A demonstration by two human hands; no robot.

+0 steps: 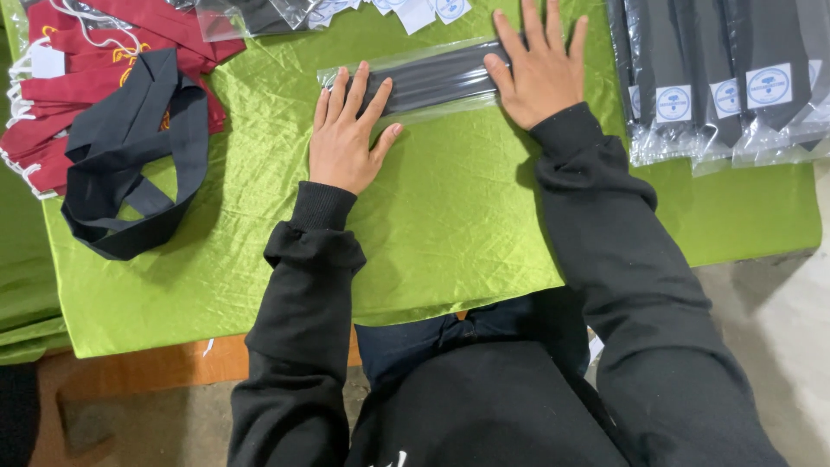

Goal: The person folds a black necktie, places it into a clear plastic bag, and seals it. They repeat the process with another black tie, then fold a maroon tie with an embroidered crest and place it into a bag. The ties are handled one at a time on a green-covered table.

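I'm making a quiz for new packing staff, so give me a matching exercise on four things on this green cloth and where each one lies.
Things:
1. dark tie in a clear bag
2. loose dark tie
3. red ties
4. row of bagged ties with labels

Places:
A. far right of the green cloth
B. top left corner, partly under a dark one
C. under the left hand and right hand, both pressed flat
D. left side, unbagged, looped on the cloth

Pairs: 1-C, 2-D, 3-B, 4-A

left hand (346,138) and right hand (540,73) flat on bagged black tie (437,79), green cloth (450,225)
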